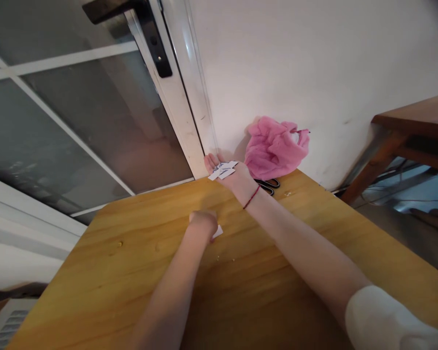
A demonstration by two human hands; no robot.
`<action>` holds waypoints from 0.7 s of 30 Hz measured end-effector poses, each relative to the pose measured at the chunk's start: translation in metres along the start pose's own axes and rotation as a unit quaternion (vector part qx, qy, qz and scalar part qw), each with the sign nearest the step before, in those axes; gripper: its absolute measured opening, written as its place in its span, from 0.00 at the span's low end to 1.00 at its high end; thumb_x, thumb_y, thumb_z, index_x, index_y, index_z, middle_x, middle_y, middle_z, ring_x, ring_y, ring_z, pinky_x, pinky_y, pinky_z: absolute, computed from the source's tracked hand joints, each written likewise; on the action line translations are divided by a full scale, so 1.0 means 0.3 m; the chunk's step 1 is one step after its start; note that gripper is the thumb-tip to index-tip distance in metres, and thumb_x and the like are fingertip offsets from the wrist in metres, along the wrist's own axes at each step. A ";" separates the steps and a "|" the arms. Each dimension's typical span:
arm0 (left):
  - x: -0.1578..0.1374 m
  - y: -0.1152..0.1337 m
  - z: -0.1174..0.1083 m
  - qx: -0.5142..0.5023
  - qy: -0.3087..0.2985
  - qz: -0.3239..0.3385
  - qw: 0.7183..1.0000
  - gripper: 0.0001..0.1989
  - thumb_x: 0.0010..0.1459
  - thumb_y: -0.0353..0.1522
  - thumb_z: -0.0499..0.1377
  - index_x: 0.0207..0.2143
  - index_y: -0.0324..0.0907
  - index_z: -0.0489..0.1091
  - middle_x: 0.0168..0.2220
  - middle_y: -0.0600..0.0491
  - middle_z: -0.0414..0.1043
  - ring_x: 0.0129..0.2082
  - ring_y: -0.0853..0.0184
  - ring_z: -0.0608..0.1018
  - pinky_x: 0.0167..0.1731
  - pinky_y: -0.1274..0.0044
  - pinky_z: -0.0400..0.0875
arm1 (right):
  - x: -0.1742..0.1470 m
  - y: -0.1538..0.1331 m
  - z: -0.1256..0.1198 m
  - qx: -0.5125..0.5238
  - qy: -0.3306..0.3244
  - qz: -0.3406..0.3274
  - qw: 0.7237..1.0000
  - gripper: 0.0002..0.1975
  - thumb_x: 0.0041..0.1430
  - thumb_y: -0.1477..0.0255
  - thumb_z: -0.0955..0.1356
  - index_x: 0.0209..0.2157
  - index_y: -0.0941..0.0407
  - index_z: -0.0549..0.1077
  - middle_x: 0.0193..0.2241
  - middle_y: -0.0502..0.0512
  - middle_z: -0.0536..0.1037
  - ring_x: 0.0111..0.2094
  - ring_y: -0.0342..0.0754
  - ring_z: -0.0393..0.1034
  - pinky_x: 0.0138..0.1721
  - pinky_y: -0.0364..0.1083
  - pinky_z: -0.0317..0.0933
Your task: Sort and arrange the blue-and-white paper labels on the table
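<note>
My right hand (237, 176) is palm up beyond the middle of the table, its fingers stretched out. Several small white paper slips (224, 169) with dark blue marks lie overlapping across its palm and fingers, and a thin dark red cord circles the wrist. Closer to me, my left hand (204, 224) is closed low over the wooden table (138, 282). A plain white paper slip (218, 232) sticks out from beside its fingers, apparently held in them; the fingertips are mostly hidden behind the hand.
A pink plush cloth bundle (275, 148) leans on the wall at the table's back edge. Black-handled scissors (268, 186) lie partly behind my right wrist. A small brass-coloured bit (120, 243) sits at left. The glazed door (95, 112) stands beyond, another wooden table (416, 116) at right.
</note>
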State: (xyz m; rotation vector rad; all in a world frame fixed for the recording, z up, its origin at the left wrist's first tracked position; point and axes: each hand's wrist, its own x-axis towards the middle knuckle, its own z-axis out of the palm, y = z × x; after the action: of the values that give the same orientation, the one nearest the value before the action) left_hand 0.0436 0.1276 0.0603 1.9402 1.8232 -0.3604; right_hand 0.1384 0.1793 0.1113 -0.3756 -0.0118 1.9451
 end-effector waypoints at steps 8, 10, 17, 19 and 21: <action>-0.018 0.014 -0.028 0.101 -0.086 -0.032 0.991 0.08 0.31 0.24 0.66 0.20 0.37 0.73 0.26 0.41 0.77 0.33 0.48 0.78 0.34 0.62 0.70 | 0.002 -0.009 -0.002 0.021 0.002 0.014 1.000 0.20 0.58 0.74 0.47 0.25 0.58 0.65 0.29 0.56 0.76 0.35 0.45 0.75 0.30 0.46 0.70; -0.017 0.006 -0.031 0.093 -0.091 -0.025 0.991 0.05 0.32 0.25 0.65 0.18 0.38 0.72 0.24 0.43 0.76 0.31 0.51 0.78 0.32 0.66 0.70 | 0.002 -0.016 -0.002 0.031 -0.001 0.016 0.999 0.20 0.58 0.75 0.47 0.27 0.58 0.65 0.30 0.56 0.76 0.36 0.46 0.74 0.30 0.47 0.70; -0.083 -0.097 -0.113 0.014 -0.012 0.032 0.999 0.03 0.43 0.28 0.61 0.23 0.40 0.68 0.28 0.51 0.76 0.30 0.64 0.76 0.28 0.77 0.66 | 0.016 -0.021 -0.011 0.038 -0.002 0.007 0.999 0.15 0.60 0.75 0.49 0.32 0.57 0.62 0.32 0.58 0.73 0.39 0.49 0.72 0.29 0.48 0.71; -0.130 -0.123 -0.157 -0.031 0.063 0.069 0.995 0.03 0.49 0.30 0.57 0.30 0.42 0.66 0.31 0.54 0.75 0.31 0.68 0.75 0.28 0.79 0.64 | 0.024 -0.013 -0.019 0.038 0.005 0.003 0.999 0.13 0.60 0.74 0.49 0.33 0.57 0.61 0.31 0.57 0.73 0.38 0.48 0.72 0.29 0.48 0.70; -0.176 -0.125 -0.192 -0.095 0.213 0.102 0.967 0.03 0.50 0.32 0.56 0.29 0.42 0.64 0.27 0.55 0.73 0.27 0.68 0.73 0.25 0.78 0.62 | 0.031 0.003 -0.029 0.032 0.022 0.008 0.999 0.12 0.60 0.75 0.49 0.33 0.56 0.60 0.31 0.56 0.73 0.36 0.47 0.72 0.28 0.47 0.70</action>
State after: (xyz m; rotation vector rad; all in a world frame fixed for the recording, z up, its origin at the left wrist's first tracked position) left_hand -0.0050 0.1106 0.1300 2.1582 1.7963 0.3124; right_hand 0.1367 0.1860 0.1004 -0.3768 0.0809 1.9471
